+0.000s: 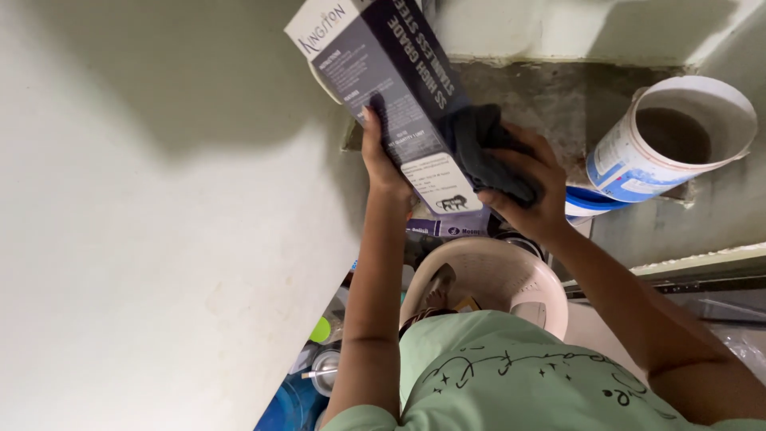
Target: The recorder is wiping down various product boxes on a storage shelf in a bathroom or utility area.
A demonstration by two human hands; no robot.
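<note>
My left hand (381,156) grips the lower edge of a tall dark blue and white cardboard box (383,72), which is tilted up against the pale wall. A dark grey cloth (487,152) is bunched in my right hand (527,195) and pressed against the box's right side. Both arms reach up from my light green shirt (511,375) at the bottom of the view.
A white and blue plastic bucket (670,140) lies tilted on a rough concrete ledge (558,96) at the right. Below my hands is a beige plastic stool (495,275). Steel utensils, a green lid (321,329) and a blue tub (287,407) crowd the floor at bottom left.
</note>
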